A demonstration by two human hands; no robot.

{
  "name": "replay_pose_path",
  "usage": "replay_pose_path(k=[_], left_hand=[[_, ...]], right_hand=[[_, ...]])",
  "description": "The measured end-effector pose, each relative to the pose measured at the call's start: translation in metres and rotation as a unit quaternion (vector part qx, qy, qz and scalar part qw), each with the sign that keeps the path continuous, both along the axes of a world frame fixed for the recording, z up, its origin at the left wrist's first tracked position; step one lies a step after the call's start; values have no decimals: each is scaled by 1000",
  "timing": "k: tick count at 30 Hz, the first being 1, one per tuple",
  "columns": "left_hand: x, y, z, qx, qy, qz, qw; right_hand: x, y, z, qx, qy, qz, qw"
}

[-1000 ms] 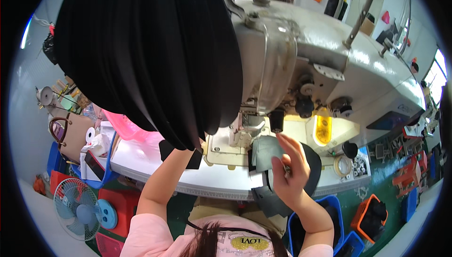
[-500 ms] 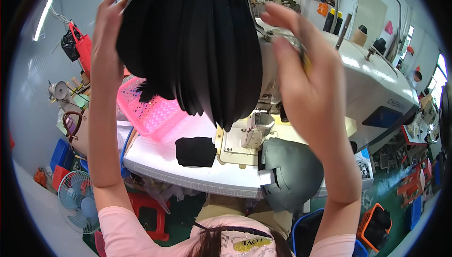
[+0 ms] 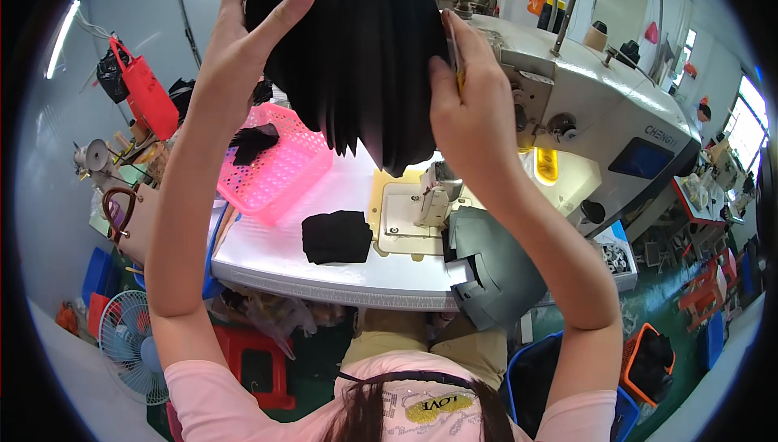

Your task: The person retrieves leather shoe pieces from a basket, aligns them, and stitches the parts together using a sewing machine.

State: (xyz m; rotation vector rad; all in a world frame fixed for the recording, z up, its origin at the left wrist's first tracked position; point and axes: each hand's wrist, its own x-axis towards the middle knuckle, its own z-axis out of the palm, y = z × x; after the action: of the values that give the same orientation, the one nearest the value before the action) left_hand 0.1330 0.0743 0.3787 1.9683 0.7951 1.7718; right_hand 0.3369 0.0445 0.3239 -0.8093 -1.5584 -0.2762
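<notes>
**Steadying a hanging bundle at the sewing bench**

Clock positions are read from the picture's centre. The sewing machine [image 3: 600, 118] lies at 2 o'clock, on the table [image 3: 267, 268], whose bare front edge crosses 6 o'clock. The bundle [image 3: 356, 61], many black leaves massed together, hangs at 12 o'clock above the needle area; its upper end passes out of view, so its support cannot be told. The basket [image 3: 304, 179], pink and perforated, sits at 9 to 10 o'clock; the panels [image 3: 498, 264], grey and overlapping, at 4. The left hand [image 3: 243, 49], at 11 o'clock, lies against the bundle, thumb across its near face; whether the fingers clench is hidden. The right hand [image 3: 476, 106], at 1 o'clock, grasps a slim tool beside the bundle's opposite edge. A black stack [image 3: 336, 237] lies flat at 8.

Good practice, as judged here: press evenly from both sides, let the leaves hang parallel, and angle the tool [image 3: 460, 79] away from them.
</notes>
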Motion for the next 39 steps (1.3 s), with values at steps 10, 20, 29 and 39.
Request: replay_pose_path(k=[10,20,29,39], left_hand=[[-4,-7,69,36,184,102,977],[67,-8,61,77,451,347,819],[44,60,96,150,281,256,913],[-37,176,16,-191,230,54,953]], right_hand=[[-11,-13,18,-253,43,263,930],[-39,-16,-3,-258,206,551,767],[-15,-14,-25,-326,172,433,823],[112,-51,-97,-460,-135,252,840]])
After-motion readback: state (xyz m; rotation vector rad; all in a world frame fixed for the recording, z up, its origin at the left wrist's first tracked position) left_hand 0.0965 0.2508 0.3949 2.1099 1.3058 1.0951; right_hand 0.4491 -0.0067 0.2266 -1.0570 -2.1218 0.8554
